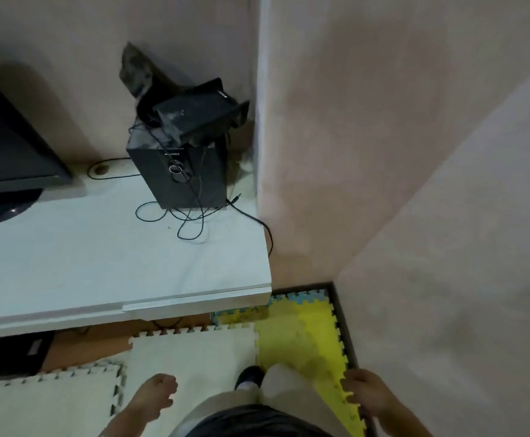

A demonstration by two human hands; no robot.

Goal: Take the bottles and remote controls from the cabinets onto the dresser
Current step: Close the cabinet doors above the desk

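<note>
A white dresser top fills the left half of the view, with its front edge toward me. No bottle or remote control shows anywhere. My left hand hangs low in front of the dresser, fingers curled into a loose fist with nothing in it. My right hand hangs low at the right beside the wall, fingers curled downward, and nothing is visible in it. Both hands are well below and in front of the dresser top.
A black speaker box with a smaller black unit on top stands at the dresser's back right, loose cables trailing forward. A dark TV is at the left. Pink walls close the right side. Foam mats cover the floor.
</note>
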